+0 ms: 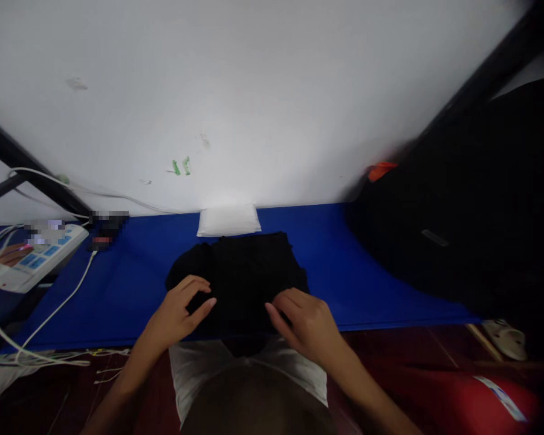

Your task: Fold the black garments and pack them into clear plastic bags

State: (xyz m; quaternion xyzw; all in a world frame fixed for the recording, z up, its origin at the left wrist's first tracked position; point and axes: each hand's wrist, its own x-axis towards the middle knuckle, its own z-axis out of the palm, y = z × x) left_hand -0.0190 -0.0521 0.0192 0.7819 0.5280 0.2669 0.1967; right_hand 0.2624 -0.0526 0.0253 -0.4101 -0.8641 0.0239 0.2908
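Well, the black cloth [254,266] lies in a folded, rumpled bundle near the front edge of the blue surface [326,260], right before the seated person. Both bare hands are at it, one to each side. The left hand [182,311] sits over its near left part, thumb and fingers [194,283] parted, with dark fabric showing in the gap. The right hand [301,320] rests at its near right corner, fingers bent and thumb close to them; from here I can't tell whether they pinch any fabric. Just behind the bundle, a flat white packet [229,221] lies by the pale wall [272,103]. Over to the left there's a white power strip [49,257] among white cables [75,290], and a large black mass [417,241] fills the right end, its nature too dark to make out.
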